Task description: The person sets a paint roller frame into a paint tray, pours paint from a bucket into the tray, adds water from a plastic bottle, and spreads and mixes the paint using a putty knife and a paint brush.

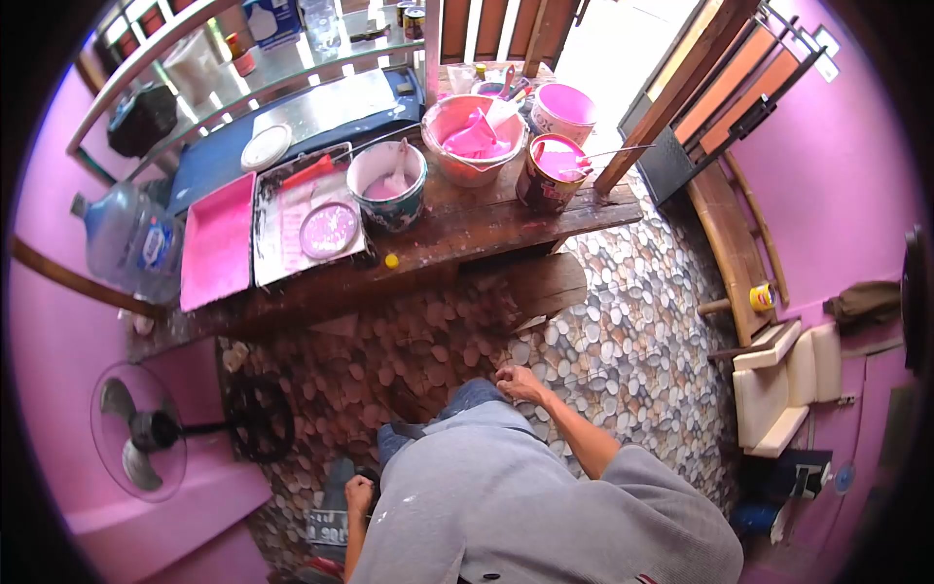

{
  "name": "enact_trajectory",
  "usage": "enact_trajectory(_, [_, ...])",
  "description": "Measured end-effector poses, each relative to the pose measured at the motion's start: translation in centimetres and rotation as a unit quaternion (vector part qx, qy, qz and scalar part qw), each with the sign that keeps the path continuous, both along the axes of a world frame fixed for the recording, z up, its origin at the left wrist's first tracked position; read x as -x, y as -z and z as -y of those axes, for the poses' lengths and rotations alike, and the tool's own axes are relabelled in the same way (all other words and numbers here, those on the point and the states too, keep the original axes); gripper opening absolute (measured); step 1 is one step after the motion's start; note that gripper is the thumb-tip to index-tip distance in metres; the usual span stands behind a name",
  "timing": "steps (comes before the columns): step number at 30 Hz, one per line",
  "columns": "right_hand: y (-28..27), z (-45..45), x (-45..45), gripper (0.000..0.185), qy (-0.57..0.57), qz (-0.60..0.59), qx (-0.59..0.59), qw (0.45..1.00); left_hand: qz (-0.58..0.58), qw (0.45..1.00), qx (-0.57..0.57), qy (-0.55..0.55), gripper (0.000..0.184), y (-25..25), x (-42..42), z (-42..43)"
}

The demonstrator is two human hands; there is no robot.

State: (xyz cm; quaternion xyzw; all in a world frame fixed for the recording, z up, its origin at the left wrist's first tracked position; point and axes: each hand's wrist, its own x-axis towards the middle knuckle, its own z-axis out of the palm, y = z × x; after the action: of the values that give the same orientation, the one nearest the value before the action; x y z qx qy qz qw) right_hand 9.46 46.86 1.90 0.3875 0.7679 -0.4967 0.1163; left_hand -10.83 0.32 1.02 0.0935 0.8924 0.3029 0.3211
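My right hand is beside my right knee, over the pebble-patterned floor, its fingers curled in and no object showing in them. Low on the left, my left hand is closed next to a dark rounded thing; what it holds, if anything, is hidden. Near that hand is a plate with characters on it. In front of me on a wooden bench are a pink paint tray, a second, paint-smeared tray and several paint containers. Both hands are apart from these.
A pail of pink paint, a paint can, a white bucket and a teal-sided bucket stand on the bench. A fan and water jug are left. A cushioned seat is right.
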Motion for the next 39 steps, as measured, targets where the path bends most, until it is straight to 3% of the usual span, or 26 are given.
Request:
enact_trajectory(4, [-0.3, 1.3, 1.1, 0.041, 0.085, 0.031, 0.036, 0.995, 0.058, 0.998, -0.029, -0.011, 0.01, 0.9, 9.7, 0.6])
enact_trajectory(5, [0.2, 1.1, 1.8, 0.042, 0.107, 0.028, 0.035, 0.993, 0.074, 0.994, -0.057, -0.061, 0.011, 0.4, 11.8, -0.1])
enact_trajectory(6, [1.5, 0.3, 2.2, 0.042, 0.117, 0.025, 0.032, 0.992, 0.089, 0.986, -0.089, -0.11, 0.012, 0.7, 13.8, -1.5])
enact_trajectory(10, [5.9, -1.6, 0.9, 0.04, 0.126, 0.059, 0.016, 0.99, 0.131, 0.978, -0.117, -0.111, 0.015, 1.7, 16.4, -4.9])
enact_trajectory(13, [5.4, -3.7, 0.8, 0.036, 0.089, 0.127, 0.025, 0.988, 0.071, 0.997, -0.027, 0.018, 0.009, -1.3, 15.3, -9.6])
enact_trajectory(15, [5.5, -5.1, 0.3, 0.035, 0.096, 0.168, 0.006, 0.981, 0.011, 0.991, 0.053, 0.121, 0.006, 1.7, 15.3, -10.2])
enact_trajectory(19, [7.7, -7.4, -1.2, 0.033, 0.137, 0.176, 0.057, 0.973, 0.01, 0.99, 0.039, 0.136, 0.011, 3.4, 15.4, -12.5])
enact_trajectory(22, [7.9, -9.2, -1.0, 0.032, 0.123, 0.181, 0.046, 0.975, 0.058, 0.995, 0.067, 0.048, 0.012, -0.1, 15.5, -17.4])
enact_trajectory(25, [10.3, -10.9, -1.9, 0.032, 0.136, 0.131, 0.034, 0.981, 0.004, 1.0, -0.021, 0.014, 0.016, 1.9, 16.1, -18.2])
enact_trajectory(27, [9.3, -12.5, -1.0, 0.031, 0.133, 0.122, 0.06, 0.982, 0.012, 0.997, -0.074, 0.026, 0.014, -0.3, 17.5, -20.8])
enact_trajectory(29, [7.8, -14.0, -0.6, 0.032, 0.201, 0.089, 0.139, 0.966, 0.039, 0.986, -0.163, 0.007, 0.014, -6.3, 19.6, -26.8])
enact_trajectory(31, [7.5, -13.3, 0.1, 0.032, 0.204, 0.099, 0.146, 0.963, -0.086, 0.974, -0.189, 0.09, 0.012, -16.4, 23.1, -34.2])
enact_trajectory(32, [7.4, -13.9, 0.2, 0.032, 0.219, 0.105, 0.135, 0.961, -0.148, 0.955, -0.233, 0.109, 0.012, -17.4, 25.6, -36.7])
enact_trajectory(33, [7.5, -14.3, 0.1, 0.032, 0.212, 0.105, 0.135, 0.962, -0.139, 0.965, -0.212, 0.064, 0.014, -18.9, 27.8, -39.3])
enact_trajectory(34, [7.8, -13.6, 0.1, 0.031, 0.255, 0.088, 0.17, 0.948, -0.251, 0.944, -0.188, 0.099, 0.015, -20.1, 30.3, -41.5])
enact_trajectory(36, [8.4, -13.4, -0.4, 0.029, 0.302, 0.074, 0.192, 0.931, -0.334, 0.912, -0.186, 0.15, 0.023, -19.8, 36.3, -45.8])
enact_trajectory(39, [4.1, -11.1, 0.8, 0.028, 0.345, 0.044, 0.191, 0.918, -0.433, 0.857, -0.13, 0.248, 0.046, -13.8, 45.2, -50.1])
